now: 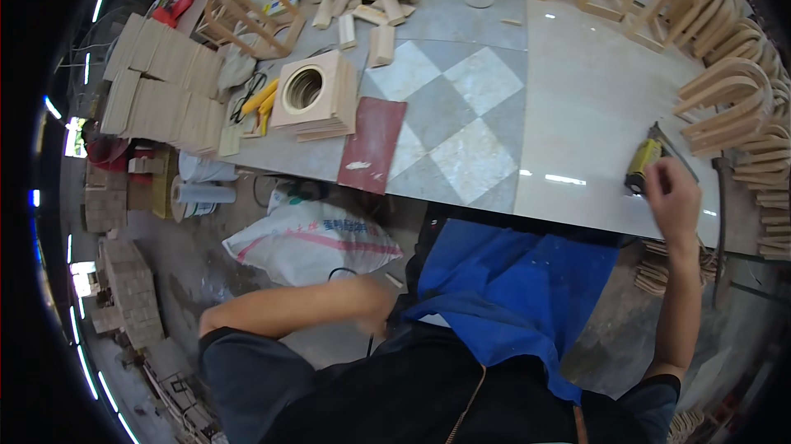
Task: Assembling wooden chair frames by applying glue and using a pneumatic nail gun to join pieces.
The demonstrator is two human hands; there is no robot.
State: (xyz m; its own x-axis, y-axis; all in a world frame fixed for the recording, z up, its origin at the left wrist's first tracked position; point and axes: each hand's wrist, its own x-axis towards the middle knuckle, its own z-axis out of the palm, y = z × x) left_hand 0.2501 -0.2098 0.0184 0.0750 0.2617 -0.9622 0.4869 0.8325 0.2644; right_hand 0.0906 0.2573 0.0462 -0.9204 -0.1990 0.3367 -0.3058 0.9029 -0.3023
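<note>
Right hand (671, 197) at 3 o'clock on counter (593, 114), fingers curled touching yellow tool (643, 165); hold unclear. Left hand (375, 300) low, blurred, grip unreadable. Tool not lifted.

One view only here, a wide fisheye worn on the person's head, looking steeply down over the chest and the blue apron (503, 296). It faces forward across the table (577, 106), whose near edge runs across the middle of the picture and whose far edge bends along the top. The lens sits close above the body, so the forearms come in from the lower edge and the floor (181, 279) shows below the table's near left corner. Straight lines curve toward the rim, and a black border rings the picture on both sides. There's no second view to share any part of the scene with.
</note>
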